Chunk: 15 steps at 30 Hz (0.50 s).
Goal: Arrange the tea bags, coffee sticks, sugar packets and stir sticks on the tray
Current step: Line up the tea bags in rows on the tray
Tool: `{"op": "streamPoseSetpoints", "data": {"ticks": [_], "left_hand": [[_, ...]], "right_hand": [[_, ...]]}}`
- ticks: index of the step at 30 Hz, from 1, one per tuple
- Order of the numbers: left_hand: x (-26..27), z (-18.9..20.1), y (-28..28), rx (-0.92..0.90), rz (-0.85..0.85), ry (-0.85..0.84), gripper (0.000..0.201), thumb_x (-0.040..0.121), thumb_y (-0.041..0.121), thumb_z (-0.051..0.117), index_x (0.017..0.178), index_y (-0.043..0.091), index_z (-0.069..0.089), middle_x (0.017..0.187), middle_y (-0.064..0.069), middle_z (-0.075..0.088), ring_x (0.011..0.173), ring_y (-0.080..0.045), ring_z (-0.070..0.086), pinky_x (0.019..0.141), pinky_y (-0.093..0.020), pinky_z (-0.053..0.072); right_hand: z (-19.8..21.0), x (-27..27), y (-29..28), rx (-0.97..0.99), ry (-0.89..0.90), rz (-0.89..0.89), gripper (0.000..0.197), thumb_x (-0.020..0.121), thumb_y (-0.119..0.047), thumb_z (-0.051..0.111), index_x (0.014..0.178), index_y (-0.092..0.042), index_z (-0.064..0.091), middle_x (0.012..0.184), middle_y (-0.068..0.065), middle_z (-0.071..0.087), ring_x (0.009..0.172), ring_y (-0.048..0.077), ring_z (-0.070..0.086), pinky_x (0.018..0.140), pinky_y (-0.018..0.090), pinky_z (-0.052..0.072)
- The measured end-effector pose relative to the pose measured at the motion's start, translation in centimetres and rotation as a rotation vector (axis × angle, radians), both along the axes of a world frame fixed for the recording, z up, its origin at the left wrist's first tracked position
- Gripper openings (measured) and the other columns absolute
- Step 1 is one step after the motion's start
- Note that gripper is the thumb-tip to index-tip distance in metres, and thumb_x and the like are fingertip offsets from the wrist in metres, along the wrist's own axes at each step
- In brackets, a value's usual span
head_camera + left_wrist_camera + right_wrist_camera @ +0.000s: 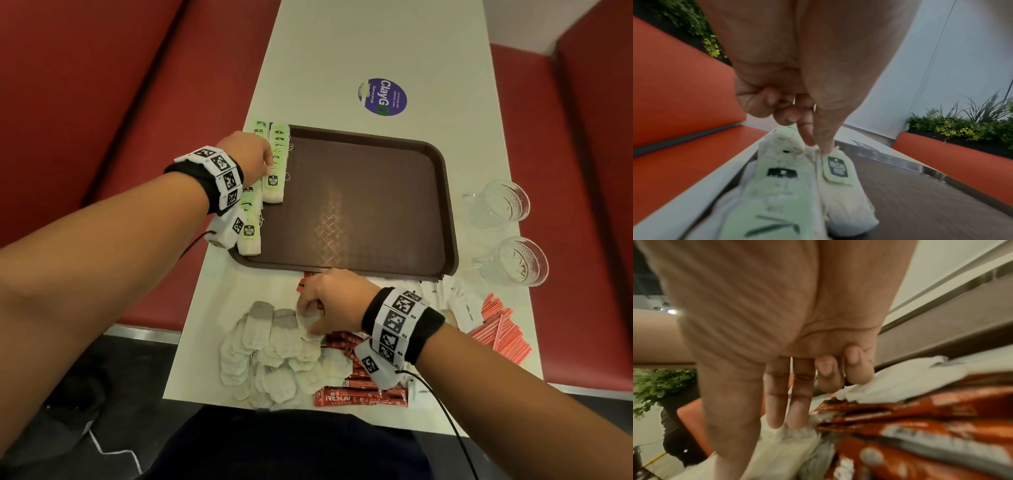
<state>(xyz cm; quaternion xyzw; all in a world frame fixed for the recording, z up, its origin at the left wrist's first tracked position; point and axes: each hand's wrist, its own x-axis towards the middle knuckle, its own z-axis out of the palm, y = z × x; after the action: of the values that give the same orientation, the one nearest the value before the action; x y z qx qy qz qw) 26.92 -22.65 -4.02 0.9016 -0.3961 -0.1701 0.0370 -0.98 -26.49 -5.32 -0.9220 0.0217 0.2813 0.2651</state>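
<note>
A brown tray [359, 205] lies mid-table. Two rows of green-tagged tea bags [275, 164] run along its left side. My left hand [269, 164] is over those rows; thumb and forefinger [819, 147] pinch the top of one tagged tea bag [840, 194] in the right row. A loose pile of tea bags [274, 356] lies near the front edge. My right hand [310, 318] pinches a tea bag [777, 447] at the pile's far edge. Red coffee sticks [359, 397] lie under the right wrist. White sugar packets [462, 308] and red stir sticks [501, 330] lie to the right.
Two clear glasses [503, 202] [517, 260] stand at the table's right edge beside the tray. A round purple sticker [383, 97] marks the white table [376, 41] beyond the tray. Red bench seats [85, 85] flank both sides.
</note>
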Motion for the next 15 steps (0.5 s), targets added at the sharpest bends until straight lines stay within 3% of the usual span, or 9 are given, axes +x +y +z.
{"op": "streamPoseSetpoints", "data": {"ticks": [3,6,9,12,15], "left_hand": [[-0.8,-0.1,-0.4,-0.004,-0.003,-0.060,0.021,0.092,0.036,0.064,0.102,0.018,0.062,0.097,-0.004,0.062,0.096,-0.030,0.061,0.079,-0.036,0.049],[-2.0,-0.6,-1.1,0.136,-0.090,-0.073,0.044,0.089,0.054,0.061,0.091,0.010,0.062,0.085,-0.006,0.064,0.082,-0.027,0.062,0.063,-0.033,0.047],[-2.6,-1.3,-1.4,0.186,-0.110,-0.057,0.040,0.087,0.047,0.062,0.076,0.008,0.061,0.071,-0.007,0.060,0.064,-0.023,0.057,0.049,-0.027,0.037],[-2.7,-1.1,-1.2,0.182,-0.080,-0.052,0.034,0.088,0.038,0.061,0.073,0.007,0.060,0.068,-0.007,0.057,0.061,-0.023,0.055,0.049,-0.027,0.036],[-3.3,0.0,-0.5,0.118,-0.102,-0.061,0.040,0.091,0.049,0.058,0.094,0.010,0.063,0.085,-0.006,0.064,0.081,-0.026,0.061,0.063,-0.032,0.043]], "right_hand": [[0.0,-0.6,0.2,-0.049,0.001,0.059,0.040,0.077,-0.043,0.080,0.113,-0.029,0.070,0.118,-0.011,0.058,0.102,0.013,0.055,0.082,0.027,0.044],[0.0,-0.9,0.4,-0.079,-0.007,0.094,0.047,0.078,-0.044,0.079,0.121,-0.029,0.068,0.133,-0.008,0.052,0.112,0.014,0.053,0.083,0.025,0.039],[0.1,-0.9,0.4,-0.086,-0.039,0.102,0.043,0.080,-0.037,0.077,0.122,-0.028,0.068,0.134,-0.006,0.054,0.113,0.016,0.055,0.085,0.027,0.041],[0.5,-0.9,0.5,-0.080,-0.042,0.089,0.039,0.081,-0.030,0.074,0.119,-0.026,0.070,0.124,-0.005,0.062,0.109,0.015,0.058,0.089,0.030,0.048],[0.6,-1.0,0.7,-0.079,-0.052,0.039,0.036,0.078,-0.022,0.069,0.113,-0.026,0.071,0.105,-0.009,0.069,0.094,0.016,0.063,0.084,0.036,0.055]]}}
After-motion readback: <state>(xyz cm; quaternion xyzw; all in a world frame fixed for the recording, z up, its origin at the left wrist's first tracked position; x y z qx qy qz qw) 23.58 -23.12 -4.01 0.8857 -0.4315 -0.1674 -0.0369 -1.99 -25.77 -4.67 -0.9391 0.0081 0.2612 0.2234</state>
